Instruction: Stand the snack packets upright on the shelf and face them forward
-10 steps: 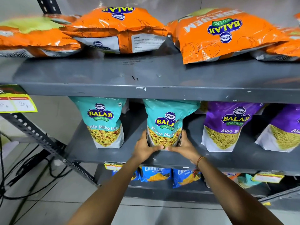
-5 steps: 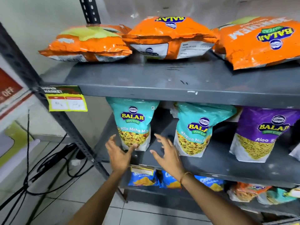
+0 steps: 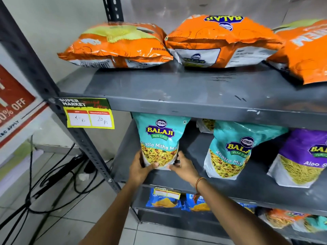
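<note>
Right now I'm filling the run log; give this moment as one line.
step: facing packet | left hand + right hand: gripping base of leftmost teal Khatta Mitha packet | packet: upright, front forward | middle shelf

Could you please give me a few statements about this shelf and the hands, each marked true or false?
1. Both hands grip the leftmost teal packet at its base. True: left hand, right hand.
2. The orange packets on the top shelf stand upright. False: they lie flat.
3. A purple packet stands right of the second teal packet. True.
4. The price label hangs on the bottom shelf. False: it is on the top shelf's edge.
</note>
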